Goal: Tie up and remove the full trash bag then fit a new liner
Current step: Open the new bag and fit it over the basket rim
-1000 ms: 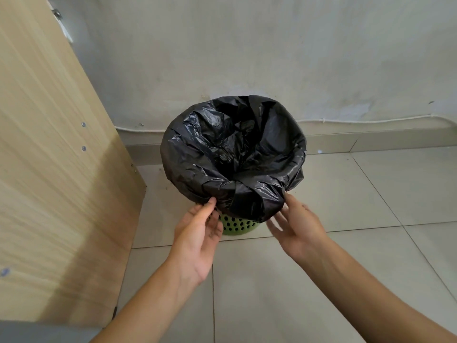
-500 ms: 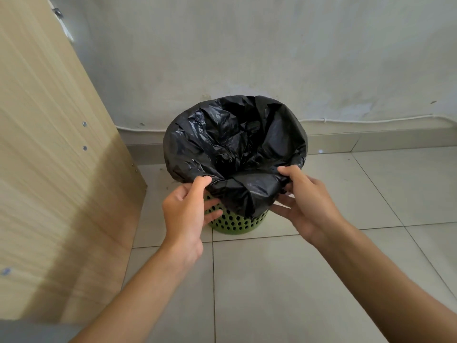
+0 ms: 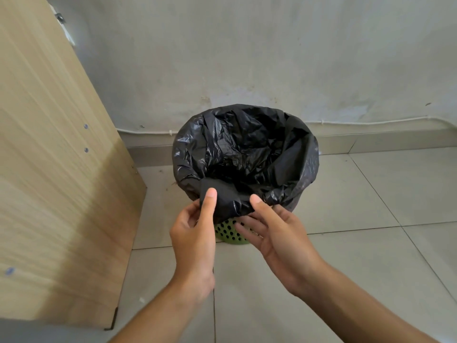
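Note:
A black trash bag (image 3: 247, 149) lines a small green perforated bin (image 3: 228, 232) standing on the tiled floor by the wall. Its rim is folded down over the bin's edge. My left hand (image 3: 195, 233) pinches the bag's near overhang between thumb and fingers. My right hand (image 3: 274, 231) is just right of it, thumb on the bag's folded edge and fingers spread beneath the overhang against the bin's side. The bag's inside looks dark; its contents cannot be made out.
A tall wooden cabinet side (image 3: 54, 169) stands close on the left. A grey wall (image 3: 247, 58) with a thin white cable (image 3: 371, 122) along its base runs behind the bin. Pale floor tiles (image 3: 371, 243) extend to the right and front.
Both hands have come closer together at the bag's near edge. The left thumb now presses over the fold, and the right hand has dropped lower with its fingers spread.

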